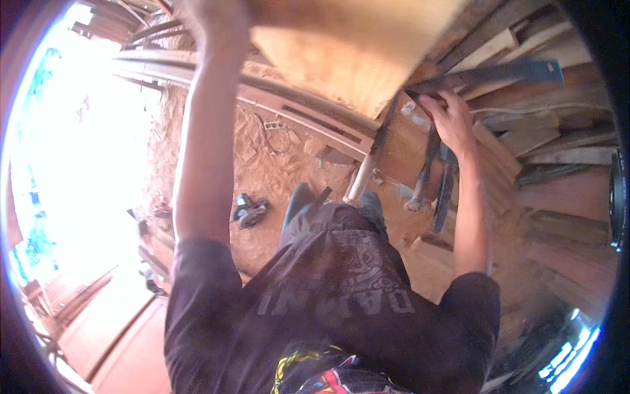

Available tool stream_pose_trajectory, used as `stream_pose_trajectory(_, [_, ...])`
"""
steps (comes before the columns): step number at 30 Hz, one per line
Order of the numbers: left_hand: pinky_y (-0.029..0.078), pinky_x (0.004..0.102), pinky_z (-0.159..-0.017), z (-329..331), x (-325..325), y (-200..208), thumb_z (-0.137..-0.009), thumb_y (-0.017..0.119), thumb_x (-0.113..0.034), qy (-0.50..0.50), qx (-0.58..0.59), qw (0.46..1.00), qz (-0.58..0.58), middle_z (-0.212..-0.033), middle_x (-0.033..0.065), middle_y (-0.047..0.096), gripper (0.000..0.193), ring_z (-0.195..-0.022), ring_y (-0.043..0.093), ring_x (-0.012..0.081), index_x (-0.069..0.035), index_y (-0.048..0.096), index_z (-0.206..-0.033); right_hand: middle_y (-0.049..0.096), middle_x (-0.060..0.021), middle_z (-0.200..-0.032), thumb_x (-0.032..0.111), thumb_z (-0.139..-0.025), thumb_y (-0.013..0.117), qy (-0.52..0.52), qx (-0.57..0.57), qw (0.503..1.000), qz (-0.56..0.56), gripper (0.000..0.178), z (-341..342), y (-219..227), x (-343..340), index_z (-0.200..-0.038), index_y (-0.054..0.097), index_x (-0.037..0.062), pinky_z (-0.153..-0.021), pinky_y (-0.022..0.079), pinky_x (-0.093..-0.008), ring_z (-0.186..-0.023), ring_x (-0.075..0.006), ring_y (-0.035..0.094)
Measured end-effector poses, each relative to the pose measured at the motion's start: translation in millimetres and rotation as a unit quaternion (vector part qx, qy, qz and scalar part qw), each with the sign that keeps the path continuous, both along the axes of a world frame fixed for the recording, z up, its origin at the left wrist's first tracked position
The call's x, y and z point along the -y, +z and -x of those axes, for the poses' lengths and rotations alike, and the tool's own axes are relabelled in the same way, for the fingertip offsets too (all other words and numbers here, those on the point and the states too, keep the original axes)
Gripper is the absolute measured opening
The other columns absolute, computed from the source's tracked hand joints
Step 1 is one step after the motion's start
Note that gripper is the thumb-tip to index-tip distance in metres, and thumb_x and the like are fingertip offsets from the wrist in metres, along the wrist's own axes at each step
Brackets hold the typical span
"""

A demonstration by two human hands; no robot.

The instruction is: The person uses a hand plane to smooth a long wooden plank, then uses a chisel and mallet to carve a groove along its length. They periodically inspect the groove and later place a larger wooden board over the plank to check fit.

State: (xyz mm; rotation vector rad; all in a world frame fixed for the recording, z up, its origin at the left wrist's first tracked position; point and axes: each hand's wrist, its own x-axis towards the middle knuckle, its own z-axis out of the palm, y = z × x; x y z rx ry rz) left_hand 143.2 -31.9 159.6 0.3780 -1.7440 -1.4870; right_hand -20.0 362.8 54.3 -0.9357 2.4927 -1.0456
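A broad pale wooden board (341, 59) lies across the workbench at the top of the head view. My left arm reaches up along the board's left side. My left hand (220, 20) is blurred at the upper edge, beside the board, and its fingers do not show. Just off the board's right corner, my right hand (453, 121) has its fingers curled on the near end of a long, flat, dark blade-like tool (505, 75). The tool points out to the right, and its exact kind is unclear.
The slotted bench edge (308, 121) runs below the board, with a round pale leg (361, 177) under it. Stacked timber offcuts (558, 131) fill the right side. A dark power tool (250, 210) lies on the sawdust-covered floor (262, 171). Glare washes out the left.
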Motion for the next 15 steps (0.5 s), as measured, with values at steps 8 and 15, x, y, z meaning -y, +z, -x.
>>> stream_pose_trajectory(8, [0.049,0.0488,-0.109,-53,24,52,-0.111,0.048,-0.054,-0.105,0.006,0.992,-0.067,-0.121,0.0145,0.07,0.063,-0.119,0.061,0.0249,-0.001,0.068,-0.136,0.075,-0.0163,-0.109,0.021,-0.093,0.077,0.327,-0.112,0.936,0.07,0.02,59,-95,117,-0.109,0.077,0.0091,-0.093,0.057,-0.0508,-0.11,-0.0376,0.071])
stream_pose_trajectory(15, [0.049,0.0501,-0.109,-44,21,76,-0.112,0.047,-0.046,-0.199,0.05,0.968,-0.146,-0.12,0.0149,0.069,0.056,-0.118,0.06,0.0265,-0.001,0.067,-0.136,0.074,-0.0121,-0.112,0.003,-0.081,0.076,0.414,-0.094,0.894,0.143,0.038,31,-139,150,-0.117,0.074,0.0134,-0.098,0.056,-0.0489,-0.112,-0.0368,0.071])
